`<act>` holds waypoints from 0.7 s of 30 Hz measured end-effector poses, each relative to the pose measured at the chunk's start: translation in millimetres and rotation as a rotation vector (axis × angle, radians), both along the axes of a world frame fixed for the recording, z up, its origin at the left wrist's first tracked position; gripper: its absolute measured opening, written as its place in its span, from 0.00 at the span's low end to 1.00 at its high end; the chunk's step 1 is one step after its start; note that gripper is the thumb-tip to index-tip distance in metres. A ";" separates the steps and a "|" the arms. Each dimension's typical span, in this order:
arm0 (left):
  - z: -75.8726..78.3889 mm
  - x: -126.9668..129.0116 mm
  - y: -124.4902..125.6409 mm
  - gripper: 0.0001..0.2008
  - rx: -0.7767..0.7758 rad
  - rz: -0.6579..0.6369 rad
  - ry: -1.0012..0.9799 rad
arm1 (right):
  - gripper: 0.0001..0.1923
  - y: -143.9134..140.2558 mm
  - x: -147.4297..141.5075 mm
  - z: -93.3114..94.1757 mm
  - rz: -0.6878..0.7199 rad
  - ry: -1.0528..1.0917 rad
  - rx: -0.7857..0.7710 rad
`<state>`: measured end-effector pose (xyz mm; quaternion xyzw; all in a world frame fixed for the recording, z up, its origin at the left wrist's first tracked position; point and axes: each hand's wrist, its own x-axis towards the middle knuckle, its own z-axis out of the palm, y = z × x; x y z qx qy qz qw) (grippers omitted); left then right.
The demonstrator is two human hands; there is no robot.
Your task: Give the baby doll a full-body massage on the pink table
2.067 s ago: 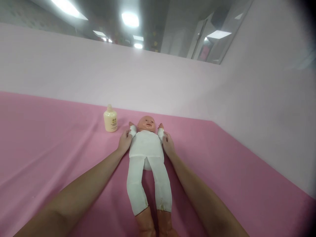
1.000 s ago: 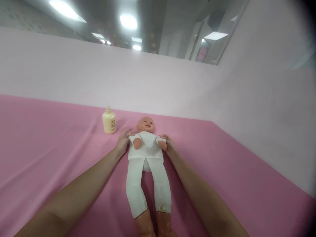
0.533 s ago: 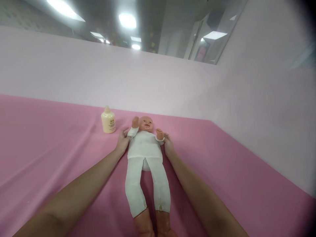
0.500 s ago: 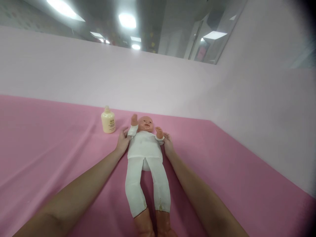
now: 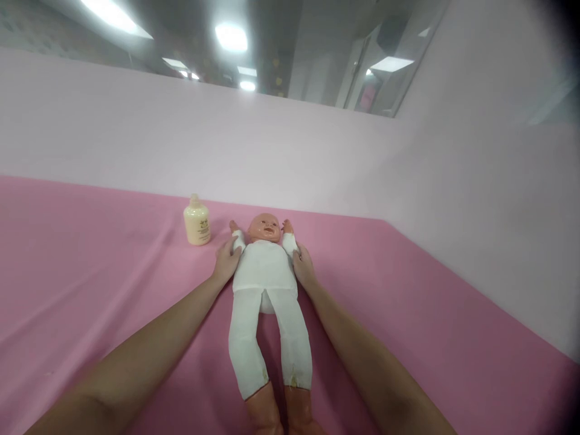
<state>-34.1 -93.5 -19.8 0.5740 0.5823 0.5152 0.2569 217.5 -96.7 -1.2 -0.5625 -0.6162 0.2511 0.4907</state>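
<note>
A baby doll (image 5: 265, 266) with a white cloth body lies on its back, its head toward the wall and its feet toward me. My left hand (image 5: 227, 258) is closed around the doll's arm on the left, thumb on top of the white sleeve. On the other side my right hand (image 5: 303, 264) grips the doll's other arm near the elbow. Both doll arms point up beside its head, little hands above my fingers. Part of my fingers is hidden behind the doll's arms.
A cream-coloured bottle (image 5: 197, 223) with dark print stands left of the doll's head. Pink cloth (image 5: 113, 254) with creases covers the surface. Behind it rises a pale wall (image 5: 203, 139) with a mirror or window (image 5: 312, 54) above; another wall stands at right.
The doll's two arms have moved outward and back, from bent over its shoulders to lying raised beside its head. My hands have stayed on the arms and shifted slightly.
</note>
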 end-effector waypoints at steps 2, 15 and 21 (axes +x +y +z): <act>0.7 -1.7 0.9 0.24 -0.019 0.057 0.175 | 0.21 1.4 1.3 -0.6 -0.030 -0.062 -0.025; 4.8 -8.0 -3.5 0.27 -0.143 0.030 0.256 | 0.13 4.6 5.3 -4.6 -0.106 -0.098 -0.106; -5.2 -5.8 3.4 0.31 0.014 -0.076 -0.165 | 0.12 10.9 9.5 -5.8 0.017 0.317 -0.077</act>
